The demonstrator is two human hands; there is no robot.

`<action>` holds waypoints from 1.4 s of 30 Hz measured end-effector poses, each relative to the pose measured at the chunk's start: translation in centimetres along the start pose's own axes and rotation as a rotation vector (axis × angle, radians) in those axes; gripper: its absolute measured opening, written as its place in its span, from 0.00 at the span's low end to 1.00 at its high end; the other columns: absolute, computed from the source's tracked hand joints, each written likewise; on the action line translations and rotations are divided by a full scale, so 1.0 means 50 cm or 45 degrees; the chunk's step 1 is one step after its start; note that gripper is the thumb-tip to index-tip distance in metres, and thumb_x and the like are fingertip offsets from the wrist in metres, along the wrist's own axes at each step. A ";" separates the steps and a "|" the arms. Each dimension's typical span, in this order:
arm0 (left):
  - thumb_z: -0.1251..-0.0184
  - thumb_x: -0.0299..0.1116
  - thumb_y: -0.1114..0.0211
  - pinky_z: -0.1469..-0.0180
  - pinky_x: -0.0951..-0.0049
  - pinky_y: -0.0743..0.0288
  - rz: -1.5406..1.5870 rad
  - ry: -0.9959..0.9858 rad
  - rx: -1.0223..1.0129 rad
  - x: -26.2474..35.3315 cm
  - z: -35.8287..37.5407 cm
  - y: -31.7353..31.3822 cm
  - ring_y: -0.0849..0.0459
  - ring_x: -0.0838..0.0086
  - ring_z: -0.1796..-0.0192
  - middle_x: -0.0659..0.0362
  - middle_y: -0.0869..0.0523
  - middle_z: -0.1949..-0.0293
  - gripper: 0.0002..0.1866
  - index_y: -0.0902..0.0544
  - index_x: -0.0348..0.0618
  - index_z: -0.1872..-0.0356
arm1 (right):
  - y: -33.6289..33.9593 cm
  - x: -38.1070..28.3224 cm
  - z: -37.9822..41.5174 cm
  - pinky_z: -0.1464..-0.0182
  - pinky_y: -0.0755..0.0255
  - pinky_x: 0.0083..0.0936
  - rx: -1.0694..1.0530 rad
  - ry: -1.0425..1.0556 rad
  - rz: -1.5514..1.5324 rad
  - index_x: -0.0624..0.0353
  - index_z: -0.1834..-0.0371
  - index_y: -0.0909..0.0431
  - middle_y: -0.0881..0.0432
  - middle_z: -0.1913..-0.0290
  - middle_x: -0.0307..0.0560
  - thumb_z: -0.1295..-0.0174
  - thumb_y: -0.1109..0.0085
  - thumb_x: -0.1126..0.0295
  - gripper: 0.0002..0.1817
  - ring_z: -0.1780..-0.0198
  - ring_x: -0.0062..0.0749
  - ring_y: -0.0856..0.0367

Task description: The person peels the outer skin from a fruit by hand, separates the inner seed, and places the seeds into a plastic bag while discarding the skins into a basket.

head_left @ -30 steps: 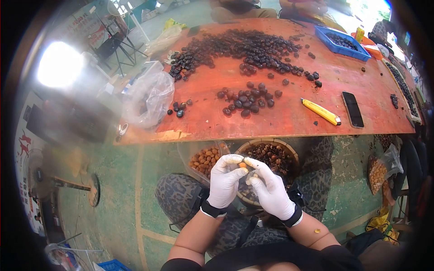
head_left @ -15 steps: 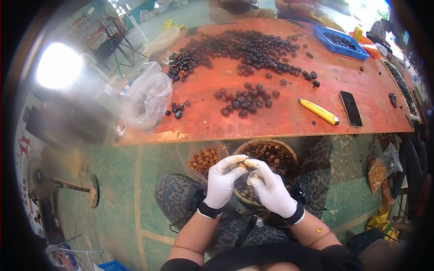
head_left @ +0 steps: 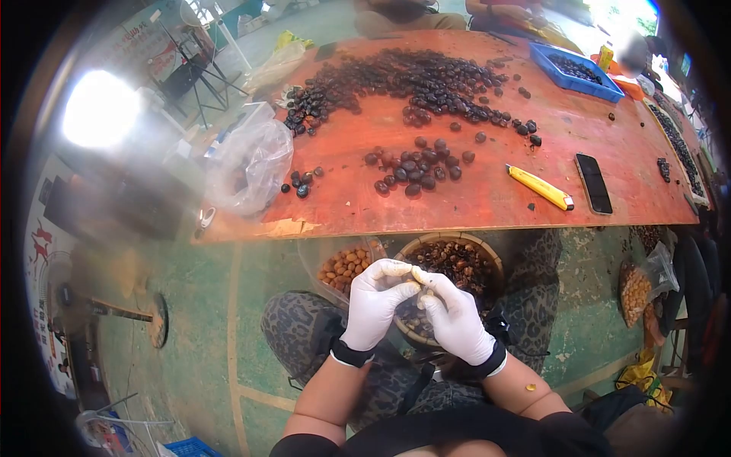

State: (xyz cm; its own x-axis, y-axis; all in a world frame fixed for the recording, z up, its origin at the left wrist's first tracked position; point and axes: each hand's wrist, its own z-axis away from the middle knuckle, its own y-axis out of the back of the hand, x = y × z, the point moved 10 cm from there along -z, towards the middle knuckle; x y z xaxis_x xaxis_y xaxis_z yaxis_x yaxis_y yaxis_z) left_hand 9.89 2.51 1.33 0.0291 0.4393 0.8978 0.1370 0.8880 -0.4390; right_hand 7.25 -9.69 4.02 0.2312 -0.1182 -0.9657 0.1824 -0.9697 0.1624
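We are pinching a small nut between our left hand and right hand, fingertips closed on it over our lap. It looks light, hard and slick in gloves, best gripped at its ends. At twelve o'clock a basket is holding dark shells; at eleven a clear tub is holding peeled kernels. Farther off, the counter is carrying dark nuts.

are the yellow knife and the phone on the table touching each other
Apart. The head view shows bare red table between the yellow knife and the phone.
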 end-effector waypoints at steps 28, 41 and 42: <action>0.37 0.18 0.37 0.46 0.75 0.24 0.360 -0.012 0.103 -0.038 -0.006 0.030 0.18 0.72 0.50 0.56 0.18 0.52 0.13 0.21 0.36 0.51 | 0.022 -0.004 0.010 0.56 0.24 0.37 -0.076 -0.127 0.207 0.59 0.32 0.38 0.19 0.61 0.63 0.37 0.48 0.78 0.28 0.59 0.57 0.18; 0.42 0.13 0.36 0.47 0.76 0.23 0.179 -0.048 0.060 -0.027 0.000 0.030 0.17 0.74 0.53 0.56 0.17 0.53 0.14 0.20 0.34 0.55 | -0.002 -0.042 -0.011 0.57 0.24 0.33 -0.099 0.062 0.115 0.60 0.33 0.36 0.19 0.59 0.62 0.36 0.49 0.79 0.26 0.59 0.52 0.16; 0.42 0.13 0.36 0.47 0.76 0.23 0.140 -0.029 0.074 -0.026 0.001 0.033 0.17 0.75 0.53 0.56 0.16 0.53 0.14 0.19 0.34 0.55 | -0.002 -0.037 -0.011 0.57 0.24 0.32 -0.097 0.005 0.110 0.59 0.33 0.36 0.19 0.60 0.61 0.36 0.50 0.79 0.25 0.60 0.51 0.17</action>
State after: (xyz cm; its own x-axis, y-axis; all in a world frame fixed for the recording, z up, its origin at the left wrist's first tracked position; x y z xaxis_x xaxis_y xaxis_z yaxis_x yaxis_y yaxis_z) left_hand 10.03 3.39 -0.58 0.0181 0.5367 0.8436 0.0765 0.8405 -0.5363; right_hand 7.32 -9.28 5.91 0.2531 -0.1996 -0.9466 0.2336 -0.9369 0.2600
